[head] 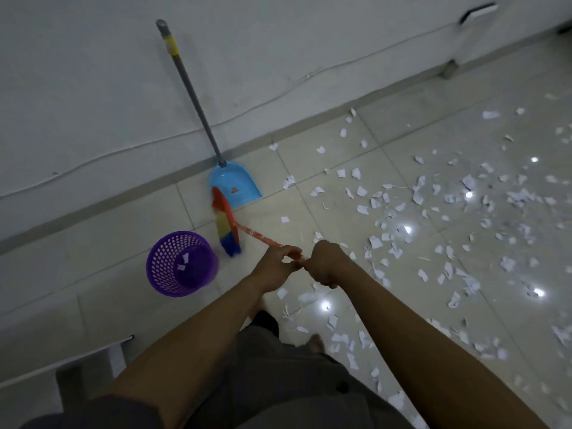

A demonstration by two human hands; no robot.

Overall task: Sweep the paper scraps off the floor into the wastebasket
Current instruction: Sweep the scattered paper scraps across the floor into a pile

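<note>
Two hands hold the broom (pixel 229 226) by its thin orange handle (pixel 260 237): the left hand (pixel 274 269) sits nearer the bristles (pixel 228 239) with fingers curled round the shaft, and the right hand (pixel 328 264) closes round the upper end in a full fist. The bristles, blurred, are at floor (pixel 117 249) level between the purple wastebasket (pixel 162 258), near left, and the blue dustpan (pixel 238 187), which stands just beyond them with its grey pole (pixel 193 91) leaning on the wall (pixel 93 88). Paper scraps (pixel 464 212) lie scattered across the floor to the right, from near to far; a couple appear to be inside the wastebasket. Treat the scraps as very light and loose: fast strokes are likely to lift or scatter them, so short, low strokes toward the dustpan are advised. The glossy floor should let paper slide freely. The handle looks stiff enough for a two-handed grip. Recommended hold on the dustpan: the grey pole, mid-length.
</note>
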